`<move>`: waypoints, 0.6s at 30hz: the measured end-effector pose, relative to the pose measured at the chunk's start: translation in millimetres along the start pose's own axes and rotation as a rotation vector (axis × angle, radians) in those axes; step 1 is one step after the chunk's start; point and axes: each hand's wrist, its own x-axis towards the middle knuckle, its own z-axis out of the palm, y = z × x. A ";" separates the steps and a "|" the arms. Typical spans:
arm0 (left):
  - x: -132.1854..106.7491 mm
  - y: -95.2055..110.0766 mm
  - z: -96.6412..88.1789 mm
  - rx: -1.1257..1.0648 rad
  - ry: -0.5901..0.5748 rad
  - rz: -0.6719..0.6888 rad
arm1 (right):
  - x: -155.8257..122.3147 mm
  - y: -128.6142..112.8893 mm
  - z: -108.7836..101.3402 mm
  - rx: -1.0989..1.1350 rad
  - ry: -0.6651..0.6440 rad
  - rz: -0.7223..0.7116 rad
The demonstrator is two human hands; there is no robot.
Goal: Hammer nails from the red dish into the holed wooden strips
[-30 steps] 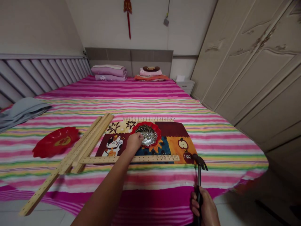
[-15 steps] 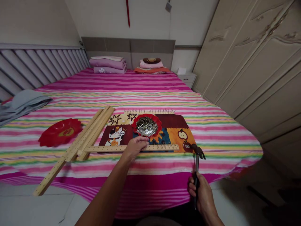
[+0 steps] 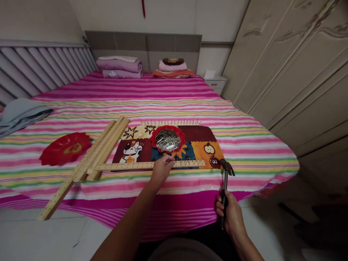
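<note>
My left hand rests on a wooden strip with holes, fingers pinched together over it; what they pinch is too small to make out. Several nails stand in the strip's right part. Just beyond it a red dish of nails sits on a colourful cartoon mat. My right hand is wrapped round the handle of a hammer, whose head hovers by the mat's near right corner.
Several long wooden strips lie slanted left of the mat. An empty red dish sits further left on the striped bed. Folded bedding lies by the headboard. A wardrobe stands on the right.
My left hand came back from the dish of nails to the near wooden strip. The hammer rose slightly and the view tilted down.
</note>
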 end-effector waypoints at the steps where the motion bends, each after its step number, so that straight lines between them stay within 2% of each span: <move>1: -0.1 -1.8 1.3 0.026 0.001 0.004 | -0.2 -0.1 -0.1 0.000 0.000 -0.001; 6: -0.9 -5.6 3.0 0.112 -0.014 0.016 | -0.5 -0.6 0.3 0.004 0.000 0.004; 18: -1.8 -10.6 6.9 0.166 0.016 0.046 | -1.1 -1.1 0.6 -0.011 -0.020 -0.010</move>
